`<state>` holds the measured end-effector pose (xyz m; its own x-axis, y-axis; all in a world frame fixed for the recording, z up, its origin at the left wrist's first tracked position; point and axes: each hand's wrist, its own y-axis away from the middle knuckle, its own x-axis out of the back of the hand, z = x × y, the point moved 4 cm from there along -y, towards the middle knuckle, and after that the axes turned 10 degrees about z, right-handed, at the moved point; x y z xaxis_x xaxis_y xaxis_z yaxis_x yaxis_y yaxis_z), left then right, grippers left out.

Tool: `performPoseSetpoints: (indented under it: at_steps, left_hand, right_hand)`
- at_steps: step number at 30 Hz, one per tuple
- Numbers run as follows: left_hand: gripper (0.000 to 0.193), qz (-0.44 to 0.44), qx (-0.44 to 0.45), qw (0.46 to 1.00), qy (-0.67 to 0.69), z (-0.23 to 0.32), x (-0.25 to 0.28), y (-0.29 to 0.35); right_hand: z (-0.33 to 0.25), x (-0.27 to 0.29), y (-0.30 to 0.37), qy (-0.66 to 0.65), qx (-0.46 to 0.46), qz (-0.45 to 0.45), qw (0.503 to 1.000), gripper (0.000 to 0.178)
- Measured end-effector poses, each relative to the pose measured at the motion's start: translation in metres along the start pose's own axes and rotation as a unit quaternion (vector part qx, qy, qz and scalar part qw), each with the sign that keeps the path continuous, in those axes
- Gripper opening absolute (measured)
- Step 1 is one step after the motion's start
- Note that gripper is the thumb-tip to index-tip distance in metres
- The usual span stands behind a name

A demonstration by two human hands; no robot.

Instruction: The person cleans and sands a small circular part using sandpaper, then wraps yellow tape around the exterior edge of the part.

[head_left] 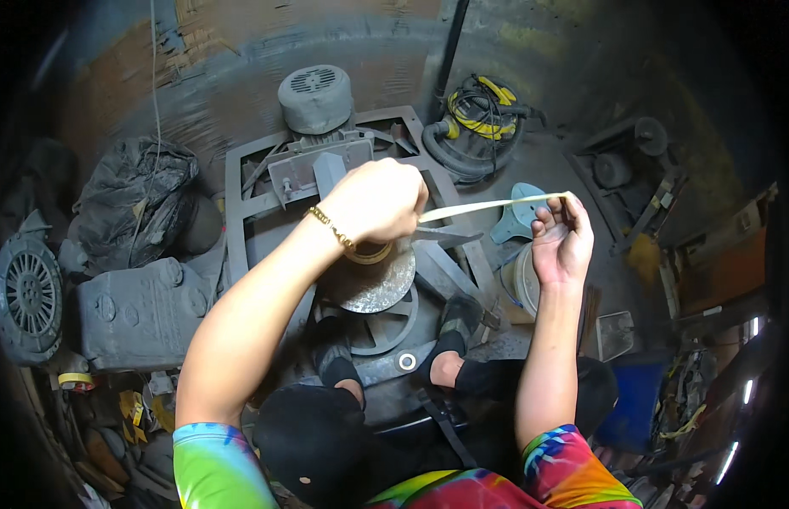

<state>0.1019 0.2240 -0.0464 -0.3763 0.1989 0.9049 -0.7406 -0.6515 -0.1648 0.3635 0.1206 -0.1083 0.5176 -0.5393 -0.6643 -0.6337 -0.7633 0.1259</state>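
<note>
A narrow pale yellow strip (479, 206), which looks like tape, is stretched nearly level between my two hands. My left hand (379, 199) is closed in a fist with its back up, and the strip comes out at its knuckle side. At the other end my right hand (566, 242) pinches the strip's tip between thumb and forefinger, the other fingers curled loosely. Under my left hand is a round grey metal disc (381, 293) with a tan ring (369, 253) on top, partly covered by the hand. Whether a roll sits inside my left fist is hidden.
Beyond my hands a grey motor (316, 100) stands on a metal frame (235, 199). A yellow and black vacuum cleaner (483, 127) and a light blue stool-like piece (515, 222) lie to the right. A dusty grey tank (140, 314) and black bag (140, 191) are at left.
</note>
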Motion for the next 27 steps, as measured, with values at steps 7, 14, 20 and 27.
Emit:
performPoseSetpoints:
  at_steps: [7,14,20,27]
  left_hand:
    - [0.021,0.246,0.251,0.908,0.229,-0.101,0.041,0.091]
    - [0.014,0.119,-0.089,0.985,0.09,0.067,0.035,0.186]
    - [0.032,0.033,-0.086,0.995,-0.042,0.1,0.047,0.192]
    - [0.022,0.307,0.143,0.927,0.159,0.005,0.043,0.126]
  right_hand:
    - [0.031,-0.039,0.07,0.403,0.281,-0.105,0.864,0.031]
    - [0.111,-0.078,0.176,0.249,-0.253,-0.232,0.906,0.029]
    - [0.09,-0.039,0.111,0.332,-0.164,-0.196,0.908,0.026]
    - [0.083,-0.125,-0.009,0.408,0.08,-0.256,0.873,0.032]
